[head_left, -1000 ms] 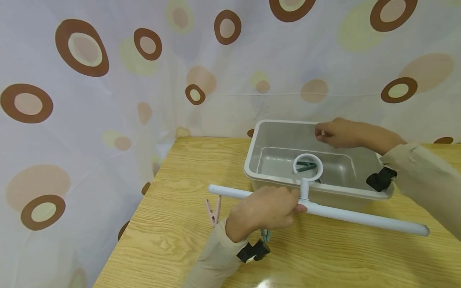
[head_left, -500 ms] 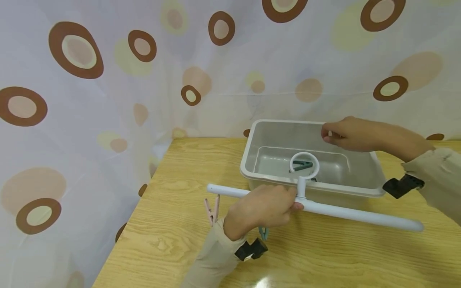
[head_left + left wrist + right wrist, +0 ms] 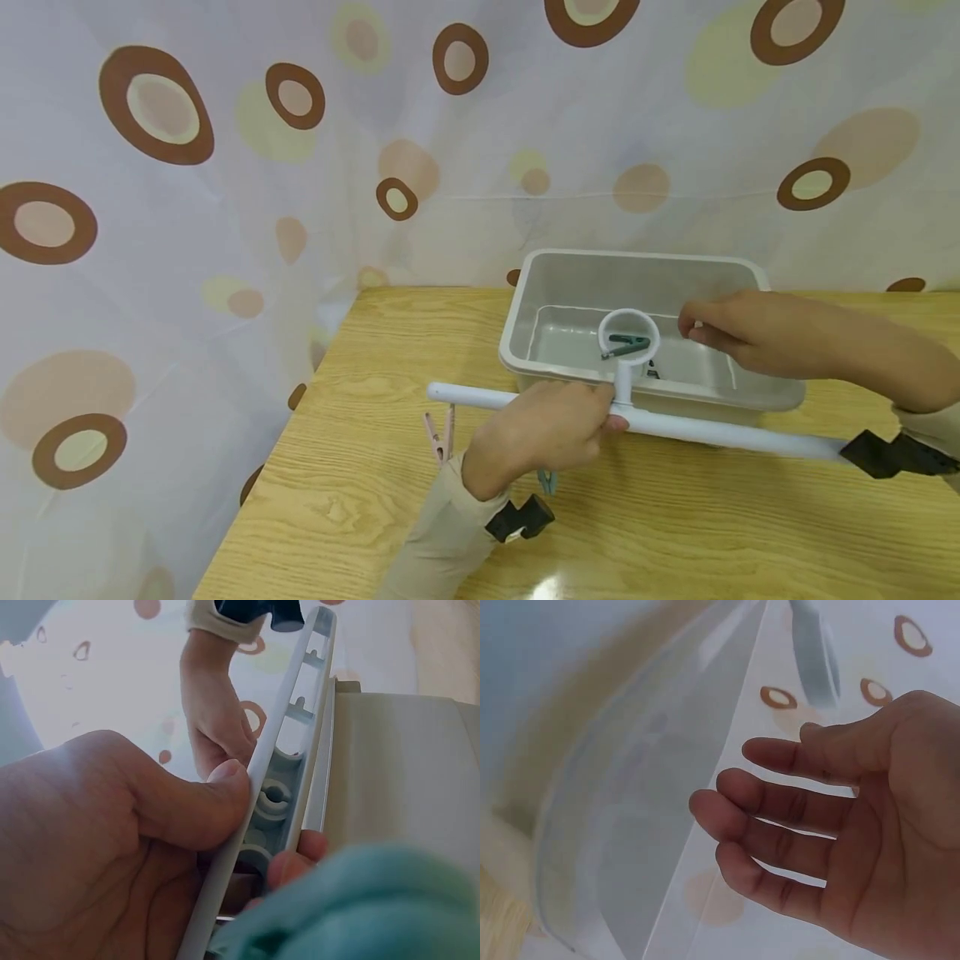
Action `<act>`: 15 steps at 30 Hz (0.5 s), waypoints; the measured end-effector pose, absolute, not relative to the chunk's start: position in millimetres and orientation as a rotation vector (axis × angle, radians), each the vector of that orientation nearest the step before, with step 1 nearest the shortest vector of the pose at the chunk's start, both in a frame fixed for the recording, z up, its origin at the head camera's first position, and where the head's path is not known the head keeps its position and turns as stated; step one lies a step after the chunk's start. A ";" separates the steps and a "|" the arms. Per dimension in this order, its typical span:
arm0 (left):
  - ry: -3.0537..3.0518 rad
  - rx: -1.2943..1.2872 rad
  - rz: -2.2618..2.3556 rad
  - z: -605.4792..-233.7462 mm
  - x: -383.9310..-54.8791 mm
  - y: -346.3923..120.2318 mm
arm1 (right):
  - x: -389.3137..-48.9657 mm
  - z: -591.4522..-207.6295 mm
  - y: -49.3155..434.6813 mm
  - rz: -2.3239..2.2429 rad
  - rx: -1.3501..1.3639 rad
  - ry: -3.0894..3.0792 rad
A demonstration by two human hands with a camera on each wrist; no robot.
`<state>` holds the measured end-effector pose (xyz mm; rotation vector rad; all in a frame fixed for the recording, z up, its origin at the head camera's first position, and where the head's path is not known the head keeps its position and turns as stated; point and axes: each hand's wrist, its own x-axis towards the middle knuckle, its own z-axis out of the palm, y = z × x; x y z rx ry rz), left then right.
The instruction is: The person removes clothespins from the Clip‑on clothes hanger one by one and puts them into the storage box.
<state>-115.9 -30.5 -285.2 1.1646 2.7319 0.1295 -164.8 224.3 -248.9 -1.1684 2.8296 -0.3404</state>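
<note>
My left hand [image 3: 551, 425] grips the middle of a white clip hanger [image 3: 712, 431], a long bar with a ring on a short stem. In the left wrist view the thumb presses one side of the hanger [image 3: 259, 776], with fingertips on the other. From the bar hang a pink clothespin [image 3: 448, 433] and a teal clothespin [image 3: 548, 482], partly hidden by the hand. Over the right part of a grey plastic bin [image 3: 513, 333] hovers my right hand [image 3: 757, 329]. The right wrist view shows its fingers [image 3: 780, 847] loosely bent, with nothing in them.
Inside the bin lie a dark green clothespin [image 3: 628, 345], seen through the hanger's ring, and another small dark piece [image 3: 652, 372]. The bin stands on a wooden table [image 3: 360, 475], near a patterned curtain [image 3: 480, 133] behind and to the left.
My right hand has come down from the bin's back rim to over its right part. The hanger's right end has risen slightly; my left hand keeps its grip.
</note>
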 end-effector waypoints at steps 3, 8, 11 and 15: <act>2.755 1.146 0.132 -285.4 -116.0 -30.2 | -153.8 -254.5 221.3 -0.367 -1.284 2.827; 2.792 1.134 0.145 -285.9 -116.5 -30.8 | -137.6 -261.2 214.2 -0.333 -1.349 2.830; 2.802 1.142 0.151 -285.4 -116.2 -30.9 | -126.4 -265.0 209.7 -0.278 -1.269 2.870; 2.806 1.146 0.152 -283.6 -115.0 -29.9 | -110.4 -273.3 201.7 -0.270 -1.170 2.964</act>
